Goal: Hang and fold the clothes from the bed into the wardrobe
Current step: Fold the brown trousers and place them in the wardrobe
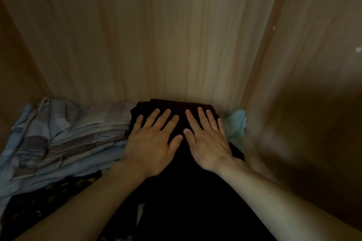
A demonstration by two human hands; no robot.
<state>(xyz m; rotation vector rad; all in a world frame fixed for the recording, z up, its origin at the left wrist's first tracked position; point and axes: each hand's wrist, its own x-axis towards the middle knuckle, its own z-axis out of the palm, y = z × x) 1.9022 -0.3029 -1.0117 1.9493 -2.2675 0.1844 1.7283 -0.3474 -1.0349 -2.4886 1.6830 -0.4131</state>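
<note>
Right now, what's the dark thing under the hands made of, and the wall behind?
The dark folded garment looks like soft, matte cloth: it lies in layers under the left hand and right hand. The back wall looks like smooth pale wood or wood-look board, with long grain streaks.

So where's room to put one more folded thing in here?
The top of the folded blue plaid pile, left of the left hand, is free, and so is the air above it before the wooden back panel. The middle is crowded: that hand and the right hand press flat on the dark folded garment, and a pale teal cloth fills the right corner.
</note>
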